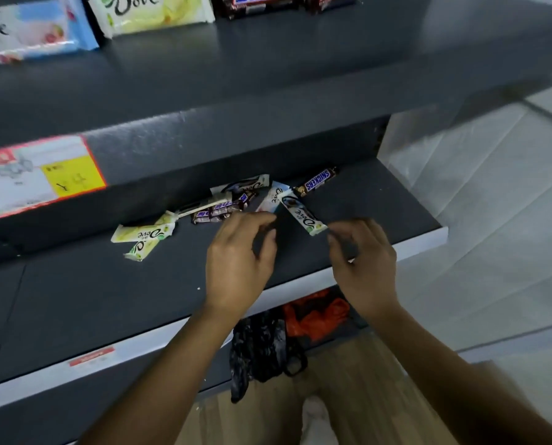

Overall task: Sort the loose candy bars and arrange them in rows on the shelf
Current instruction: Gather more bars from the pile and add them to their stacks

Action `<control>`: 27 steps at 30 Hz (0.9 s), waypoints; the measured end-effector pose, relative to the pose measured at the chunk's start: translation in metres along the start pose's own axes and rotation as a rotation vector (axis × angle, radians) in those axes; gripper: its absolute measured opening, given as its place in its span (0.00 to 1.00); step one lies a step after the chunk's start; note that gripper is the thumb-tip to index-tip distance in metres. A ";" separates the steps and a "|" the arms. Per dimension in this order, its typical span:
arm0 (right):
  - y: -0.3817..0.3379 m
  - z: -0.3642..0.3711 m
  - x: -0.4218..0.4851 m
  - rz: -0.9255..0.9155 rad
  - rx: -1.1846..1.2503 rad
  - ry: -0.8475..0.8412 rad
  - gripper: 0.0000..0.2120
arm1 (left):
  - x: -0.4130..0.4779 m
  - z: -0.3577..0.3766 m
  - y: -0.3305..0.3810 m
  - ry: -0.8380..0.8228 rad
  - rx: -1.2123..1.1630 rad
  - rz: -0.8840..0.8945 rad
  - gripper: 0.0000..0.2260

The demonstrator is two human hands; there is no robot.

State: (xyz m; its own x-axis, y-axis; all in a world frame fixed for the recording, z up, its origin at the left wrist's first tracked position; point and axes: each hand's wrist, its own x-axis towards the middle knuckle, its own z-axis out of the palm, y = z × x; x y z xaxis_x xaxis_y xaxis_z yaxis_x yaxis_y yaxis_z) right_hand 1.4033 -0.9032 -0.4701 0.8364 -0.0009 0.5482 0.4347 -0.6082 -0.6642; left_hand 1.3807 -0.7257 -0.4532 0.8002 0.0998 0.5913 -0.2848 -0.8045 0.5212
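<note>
The loose candy bars lie in a scattered heap at the back of the dark grey shelf (75, 293), partly under the shelf above. At the right end a brown Snickers bar (317, 182) lies slanted. Just beside it a white Dove bar (302, 214) points toward the front edge, overlapping a pale blue Dove bar (273, 196). Another white Dove bar (247, 184) lies behind them. In the middle sit several small purple-wrapped bars (218, 212), with a cream bar (204, 203) across them. Two yellow-green Dove bars (144, 233) lie apart to the left, one over the other.

The left hand (239, 255) hovers over the shelf just in front of the purple bars, fingers loosely curled and holding nothing. The right hand (362, 258) hovers beside it, fingers also loosely curled, its fingertips just beside the near end of the white Dove bar; whether they touch it cannot be told.

On the upper shelf (268, 69) stand large Dove packs (152, 11). A red-bordered price label (40, 175) is stuck to its front edge. Below the shelf lie an orange plastic bag (316, 316) and a black bag (261, 348) by a wooden floor (364, 396).
</note>
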 end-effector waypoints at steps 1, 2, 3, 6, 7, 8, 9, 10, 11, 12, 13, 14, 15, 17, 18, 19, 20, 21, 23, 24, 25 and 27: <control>0.014 0.009 -0.004 0.034 -0.012 -0.022 0.07 | -0.003 0.011 -0.009 -0.006 0.012 -0.033 0.08; 0.027 0.018 -0.007 0.062 -0.024 -0.044 0.08 | -0.005 0.022 -0.017 -0.011 0.024 -0.064 0.09; 0.038 0.027 -0.008 0.086 -0.036 -0.064 0.08 | -0.006 0.032 -0.025 -0.018 0.037 -0.095 0.09; 0.067 0.054 -0.008 0.134 -0.085 -0.114 0.11 | -0.008 0.062 -0.046 -0.055 0.089 -0.179 0.11; 0.075 0.062 -0.006 0.148 -0.101 -0.132 0.13 | -0.007 0.072 -0.052 -0.069 0.112 -0.200 0.12; 0.082 0.070 -0.003 0.156 -0.116 -0.146 0.14 | -0.006 0.082 -0.059 -0.085 0.138 -0.221 0.13; 0.089 0.078 0.001 0.156 -0.137 -0.152 0.15 | -0.004 0.091 -0.064 -0.108 0.163 -0.247 0.15; 0.095 0.086 0.005 0.151 -0.167 -0.157 0.16 | -0.002 0.100 -0.070 -0.140 0.187 -0.282 0.17; 0.101 0.094 0.010 0.148 -0.205 -0.171 0.18 | 0.001 0.108 -0.077 -0.175 0.208 -0.316 0.19; 0.106 0.102 0.016 0.150 -0.248 -0.199 0.21 | 0.004 0.116 -0.083 -0.205 0.226 -0.342 0.21; 0.110 0.110 0.022 0.159 -0.294 -0.241 0.24 | 0.008 0.124 -0.090 -0.227 0.239 -0.360 0.23; 0.114 0.118 0.028 0.171 -0.339 -0.287 0.28 | 0.013 0.131 -0.096 -0.242 0.246 -0.374 0.24; 0.117 0.125 0.034 0.183 -0.378 -0.325 0.31 | 0.019 0.138 -0.102 -0.257 0.254 -0.388 0.25; 0.122 0.137 0.042 0.195 -0.441 -0.370 0.35 | 0.028 0.150 -0.113 -0.293 0.291 -0.412 0.27; 0.123 0.142 0.046 0.199 -0.469 -0.388 0.36 | 0.032 0.157 -0.117 -0.319 0.315 -0.416 0.28; 0.123 0.146 0.048 0.202 -0.497 -0.407 0.37 | 0.036 0.163 -0.120 -0.349 0.340 -0.417 0.28; 0.123 0.150 0.051 0.200 -0.527 -0.425 0.38 | 0.039 0.167 -0.123 -0.378 0.369 -0.414 0.28; 0.124 0.153 0.053 0.193 -0.556 -0.438 0.38 | 0.042 0.171 -0.124 -0.402 0.403 -0.411 0.27; 0.124 0.156 0.058 0.178 -0.600 -0.449 0.35 | 0.049 0.175 -0.126 -0.421 0.463 -0.420 0.26; 0.125 0.157 0.060 0.174 -0.608 -0.451 0.33 | 0.053 0.176 -0.126 -0.428 0.490 -0.420 0.25; 0.126 0.157 0.062 0.174 -0.607 -0.454 0.30 | 0.056 0.175 -0.127 -0.441 0.513 -0.408 0.24; 0.126 0.156 0.065 0.175 -0.587 -0.461 0.25 | 0.060 0.173 -0.128 -0.458 0.511 -0.383 0.22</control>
State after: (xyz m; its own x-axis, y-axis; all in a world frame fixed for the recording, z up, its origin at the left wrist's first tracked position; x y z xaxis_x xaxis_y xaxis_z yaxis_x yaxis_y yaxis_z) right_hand 1.5645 -0.8559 -0.5981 0.9875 0.1166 0.1065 0.1417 -0.9516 -0.2726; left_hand 1.5569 -0.7179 -0.5909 0.9631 0.2632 0.0573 0.2444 -0.9433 0.2247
